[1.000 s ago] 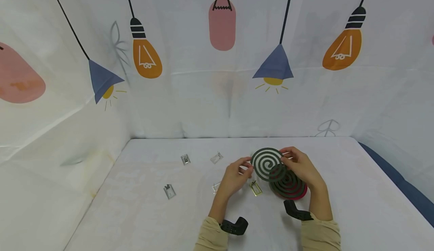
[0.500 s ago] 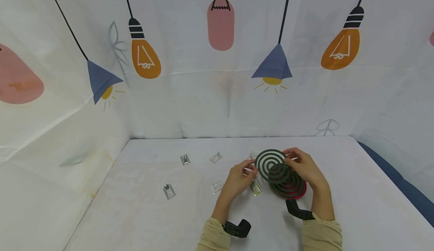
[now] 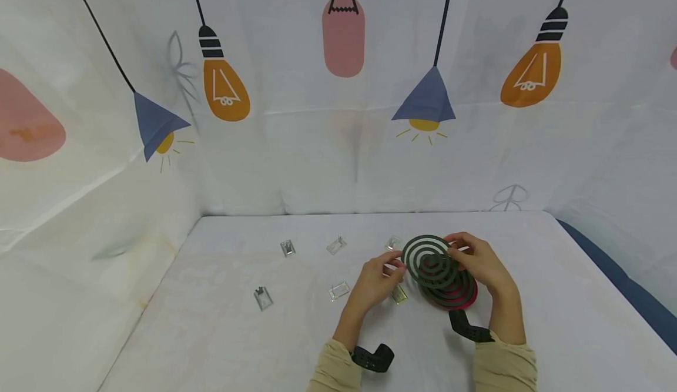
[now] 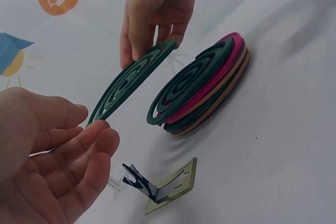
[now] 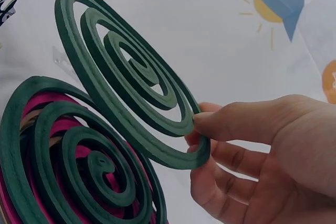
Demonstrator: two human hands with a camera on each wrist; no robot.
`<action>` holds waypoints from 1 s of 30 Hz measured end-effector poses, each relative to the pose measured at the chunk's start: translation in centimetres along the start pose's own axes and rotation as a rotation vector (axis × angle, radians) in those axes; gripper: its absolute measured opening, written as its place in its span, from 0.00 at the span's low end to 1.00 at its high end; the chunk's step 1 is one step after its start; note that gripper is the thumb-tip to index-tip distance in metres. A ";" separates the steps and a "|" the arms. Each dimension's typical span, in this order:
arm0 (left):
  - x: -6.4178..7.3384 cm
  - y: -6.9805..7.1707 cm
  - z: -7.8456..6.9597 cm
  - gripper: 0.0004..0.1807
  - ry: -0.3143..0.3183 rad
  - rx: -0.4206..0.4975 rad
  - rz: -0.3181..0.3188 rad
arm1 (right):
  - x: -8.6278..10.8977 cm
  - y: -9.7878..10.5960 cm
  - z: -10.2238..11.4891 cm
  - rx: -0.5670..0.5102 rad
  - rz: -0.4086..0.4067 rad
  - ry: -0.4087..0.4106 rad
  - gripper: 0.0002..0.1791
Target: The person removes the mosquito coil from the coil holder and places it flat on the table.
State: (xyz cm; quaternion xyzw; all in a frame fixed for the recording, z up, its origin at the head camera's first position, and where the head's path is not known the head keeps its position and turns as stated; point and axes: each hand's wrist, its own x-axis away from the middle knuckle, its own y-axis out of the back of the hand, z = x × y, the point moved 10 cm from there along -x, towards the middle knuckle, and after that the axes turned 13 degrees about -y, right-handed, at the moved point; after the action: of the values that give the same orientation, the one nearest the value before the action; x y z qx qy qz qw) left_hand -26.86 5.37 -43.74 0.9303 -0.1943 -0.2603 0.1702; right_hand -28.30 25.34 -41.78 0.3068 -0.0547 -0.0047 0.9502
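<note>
A green spiral mosquito coil [image 3: 433,262] is held up between both hands, tilted. My left hand [image 3: 372,281] pinches its left edge between thumb and fingers, the other fingers loosely bent. At the opposite edge, my right hand [image 5: 273,150] grips the outer ring with its thumb on top and fingers beneath. Just below and nearer the person lies a stack of coils [image 4: 210,85] in green, magenta and tan, with a green one uppermost. The raised coil overlaps this stack in the head view, and a gap shows between them in the left wrist view.
A gold-coloured metal coil stand [image 4: 176,187] with a raised prong lies beside the left hand. Several silver stands, such as one at the left [image 3: 262,298] and one further back [image 3: 288,248], are spread over the white table [image 3: 211,345]. A printed cloth wall [image 3: 296,163] rises behind.
Both hands have shifted a little to the right with the coil, which now overlaps more of the stack. A silver stand behind it has come into view.
</note>
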 end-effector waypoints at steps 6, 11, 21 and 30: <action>-0.1 -0.4 -0.2 0.21 0.016 0.019 0.018 | 0.0 0.2 -0.1 0.021 -0.004 0.000 0.18; -0.1 -1.0 0.0 0.21 0.055 0.029 0.056 | 0.2 0.4 -0.4 0.023 0.005 -0.011 0.18; 0.0 -2.2 0.1 0.22 0.065 0.048 0.101 | 0.4 0.6 -1.0 0.043 0.003 -0.017 0.17; 0.4 -2.8 0.1 0.24 0.083 0.057 0.142 | 0.6 0.5 -1.4 0.064 0.015 -0.016 0.17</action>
State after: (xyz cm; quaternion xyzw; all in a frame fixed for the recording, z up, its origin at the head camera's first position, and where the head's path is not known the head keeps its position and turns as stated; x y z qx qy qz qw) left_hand -25.83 7.58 -45.18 0.9288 -0.2598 -0.2030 0.1694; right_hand -27.61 26.51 -42.56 0.3366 -0.0648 0.0019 0.9394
